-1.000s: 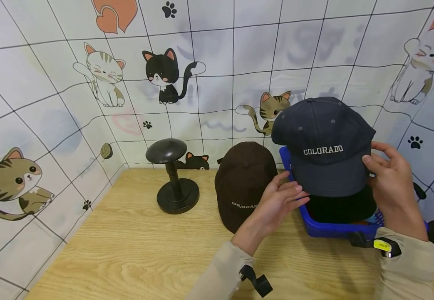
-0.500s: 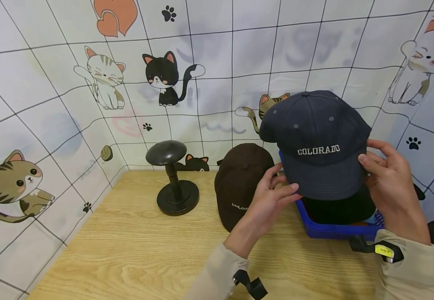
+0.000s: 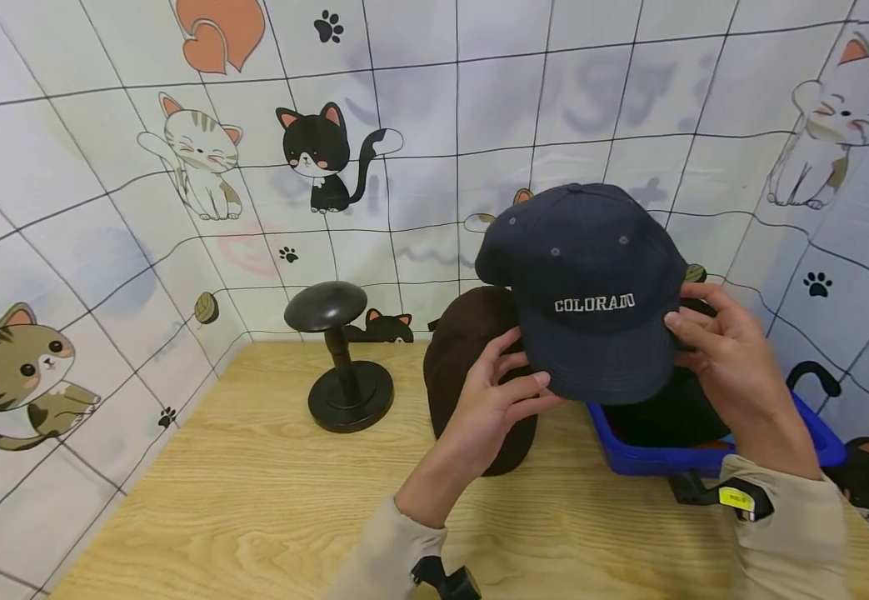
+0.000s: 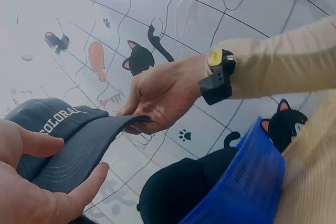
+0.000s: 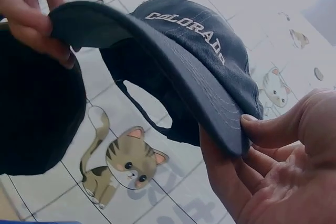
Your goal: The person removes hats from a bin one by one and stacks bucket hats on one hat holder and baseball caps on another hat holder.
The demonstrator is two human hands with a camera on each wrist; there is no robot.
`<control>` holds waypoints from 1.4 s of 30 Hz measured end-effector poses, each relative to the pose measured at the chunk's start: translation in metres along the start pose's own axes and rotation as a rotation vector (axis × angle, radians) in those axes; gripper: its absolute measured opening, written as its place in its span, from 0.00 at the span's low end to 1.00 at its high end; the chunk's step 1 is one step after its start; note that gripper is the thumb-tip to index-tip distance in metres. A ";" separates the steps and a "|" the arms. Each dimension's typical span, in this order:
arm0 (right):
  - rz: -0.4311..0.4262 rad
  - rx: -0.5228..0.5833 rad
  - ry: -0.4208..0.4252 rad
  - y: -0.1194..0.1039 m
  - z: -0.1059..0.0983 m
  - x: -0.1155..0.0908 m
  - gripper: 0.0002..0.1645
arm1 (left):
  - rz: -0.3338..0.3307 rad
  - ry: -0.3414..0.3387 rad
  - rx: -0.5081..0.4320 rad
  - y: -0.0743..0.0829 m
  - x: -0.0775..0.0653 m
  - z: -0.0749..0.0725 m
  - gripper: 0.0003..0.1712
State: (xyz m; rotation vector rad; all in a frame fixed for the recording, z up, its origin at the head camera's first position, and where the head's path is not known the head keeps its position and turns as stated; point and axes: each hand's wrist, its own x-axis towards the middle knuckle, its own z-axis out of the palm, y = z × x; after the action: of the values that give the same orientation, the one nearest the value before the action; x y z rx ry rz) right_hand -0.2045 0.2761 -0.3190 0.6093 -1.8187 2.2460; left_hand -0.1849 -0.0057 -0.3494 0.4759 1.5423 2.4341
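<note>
A navy baseball cap point(image 3: 591, 258) lettered COLORADO hangs upright above the table, its brim toward me. My right hand point(image 3: 737, 367) pinches the brim's right edge, thumb on top and fingers beneath, as the right wrist view shows. On the opposite side my left hand point(image 3: 486, 404) holds the brim edge between thumb and fingers. The cap's back strap opening point(image 5: 149, 103) shows under the crown. Behind my left hand, a dark brown cap point(image 3: 452, 367) sits on the table, partly hidden by the hand and the navy cap.
To the right, a blue plastic basket point(image 3: 625, 458) contains a black cap point(image 3: 655, 417). A black mushroom-shaped hat stand point(image 3: 340, 375) is at the back left of the wooden table point(image 3: 254, 517). Behind the table hangs a cat-printed cloth point(image 3: 434, 108).
The navy cap has moved left in both hands, from over the basket to partly in front of the brown cap. My left hand has come from touching the brim to gripping it.
</note>
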 end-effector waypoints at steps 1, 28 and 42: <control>0.014 -0.018 -0.019 0.001 0.003 0.001 0.18 | 0.001 0.004 0.006 0.002 -0.003 -0.004 0.40; 0.346 -0.383 -0.215 0.035 0.069 0.018 0.20 | -0.051 0.136 0.225 0.025 -0.017 -0.101 0.38; 0.391 -0.395 -0.191 0.050 0.080 0.022 0.19 | -0.080 0.148 0.246 0.026 -0.014 -0.112 0.38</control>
State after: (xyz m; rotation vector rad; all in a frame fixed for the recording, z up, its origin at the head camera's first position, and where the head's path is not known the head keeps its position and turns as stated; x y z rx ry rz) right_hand -0.2281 0.1846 -0.3408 0.4329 -2.5811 1.9922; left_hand -0.2158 -0.1150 -0.3729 0.2744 1.8955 2.2757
